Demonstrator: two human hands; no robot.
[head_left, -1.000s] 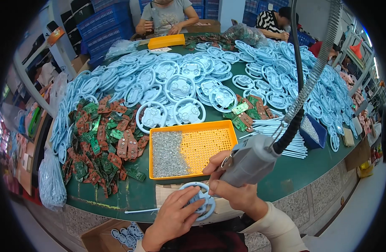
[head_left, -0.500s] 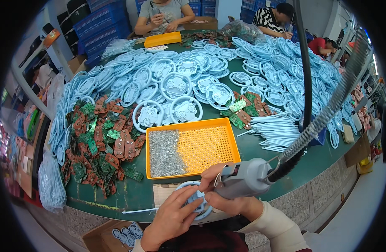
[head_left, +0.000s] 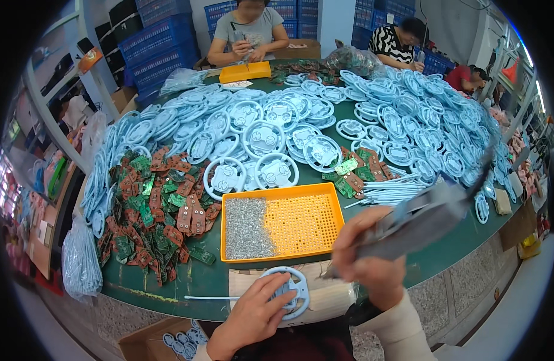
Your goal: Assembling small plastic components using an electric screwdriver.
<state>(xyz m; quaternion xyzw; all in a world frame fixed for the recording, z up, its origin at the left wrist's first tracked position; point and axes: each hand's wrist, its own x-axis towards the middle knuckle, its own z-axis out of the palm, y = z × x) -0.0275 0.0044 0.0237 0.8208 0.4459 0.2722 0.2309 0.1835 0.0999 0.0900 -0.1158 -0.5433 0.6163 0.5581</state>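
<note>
My left hand (head_left: pixel 253 313) presses a light-blue plastic steering-wheel-shaped part (head_left: pixel 303 293) onto a cardboard pad (head_left: pixel 239 279) at the table's near edge, its fingers bent over the middle of the ring. A thin light-blue rod (head_left: pixel 209 298) sticks out to the left of that hand; whether it joins the part is hidden. To the right and higher, my right hand (head_left: pixel 376 271) grips a grey electric screwdriver (head_left: pixel 415 225), blurred by motion, its tip apart from the part. Just beyond the pad sits a yellow tray (head_left: pixel 283 257) with small silver screws (head_left: pixel 247 228) heaped in its left half.
Green and brown circuit boards (head_left: pixel 162 210) lie heaped at left, with a smaller pile farther right. Light-blue wheel parts (head_left: pixel 265 138) cover the far table. Light-blue rods (head_left: pixel 388 194) lie right of the tray. A cardboard box (head_left: pixel 144 344) stands below. People work across the table.
My right hand has lifted the screwdriver off the wheel part and moved right. My left hand stays on the part. The whole view has shifted slightly.
</note>
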